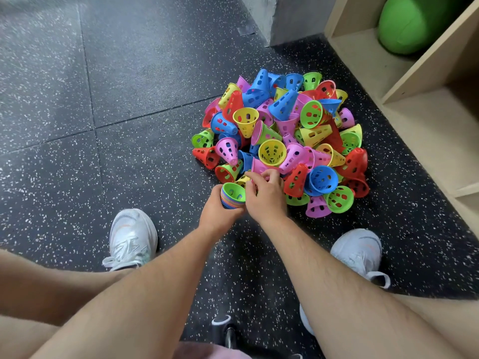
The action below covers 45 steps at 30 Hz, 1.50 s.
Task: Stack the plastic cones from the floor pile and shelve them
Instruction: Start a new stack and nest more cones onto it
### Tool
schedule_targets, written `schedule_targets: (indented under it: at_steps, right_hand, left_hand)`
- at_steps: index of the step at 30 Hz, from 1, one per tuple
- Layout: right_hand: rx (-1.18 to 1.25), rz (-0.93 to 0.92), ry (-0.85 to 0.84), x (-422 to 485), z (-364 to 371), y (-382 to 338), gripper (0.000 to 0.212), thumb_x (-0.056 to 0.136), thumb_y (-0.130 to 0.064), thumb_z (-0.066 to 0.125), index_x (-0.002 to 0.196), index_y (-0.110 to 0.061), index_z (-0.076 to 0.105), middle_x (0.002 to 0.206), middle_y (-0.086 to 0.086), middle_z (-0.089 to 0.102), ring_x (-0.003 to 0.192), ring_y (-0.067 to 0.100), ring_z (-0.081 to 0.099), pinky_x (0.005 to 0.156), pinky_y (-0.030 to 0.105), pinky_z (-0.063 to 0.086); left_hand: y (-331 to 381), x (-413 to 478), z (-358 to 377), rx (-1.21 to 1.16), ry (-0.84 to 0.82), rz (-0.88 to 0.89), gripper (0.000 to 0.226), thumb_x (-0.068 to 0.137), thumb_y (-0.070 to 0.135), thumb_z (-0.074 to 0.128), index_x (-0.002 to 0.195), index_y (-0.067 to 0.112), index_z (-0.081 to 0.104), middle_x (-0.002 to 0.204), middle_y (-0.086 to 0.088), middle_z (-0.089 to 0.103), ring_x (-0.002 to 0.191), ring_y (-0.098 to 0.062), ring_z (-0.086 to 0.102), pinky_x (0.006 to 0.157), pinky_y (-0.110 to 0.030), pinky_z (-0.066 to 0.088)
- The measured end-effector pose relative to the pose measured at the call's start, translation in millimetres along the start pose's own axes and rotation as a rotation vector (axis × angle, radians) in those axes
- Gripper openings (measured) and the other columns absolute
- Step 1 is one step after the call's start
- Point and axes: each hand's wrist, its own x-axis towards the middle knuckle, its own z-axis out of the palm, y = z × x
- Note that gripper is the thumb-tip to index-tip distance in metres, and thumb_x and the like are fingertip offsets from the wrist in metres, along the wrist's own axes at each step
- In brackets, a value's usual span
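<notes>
Left grip (pixel 217 207): wrapped round nested cone stack (pixel 232 196), green cone uppermost. Right grip (pixel 267 196), just right of it: fingertips pinching pink cone (pixel 258 166) at near edge of floor pile (pixel 285 130). Pile directly beyond both grips; shelf unit (pixel 420 99) farther right.

I'm seeing black speckled floor tiles (pixel 129 99); a pale wooden shelf (pixel 427 130) is standing right, holding a green ball (pixel 414 22).
</notes>
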Motion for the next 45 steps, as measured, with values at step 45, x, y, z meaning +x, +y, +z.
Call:
schedule_targets:
  at_steps: [45]
  right_hand:
    - [0.017, -0.226, -0.098, -17.6, -22.0, 27.0, 0.03, 0.098, -0.02, 0.047, 0.119, -0.017, 0.07, 0.115, -0.006, 0.066, 0.115, 0.015, 0.051, 0.101, 0.035, 0.045]
  left_hand:
    - [2.4, 1.1, 5.6, -0.062, 0.004, 0.06, 0.069, 0.063, 0.036, 0.095, 0.12, 0.039, 0.055, 0.105, 0.016, 0.071, 0.095, -0.006, 0.07, 0.09, -0.038, 0.058]
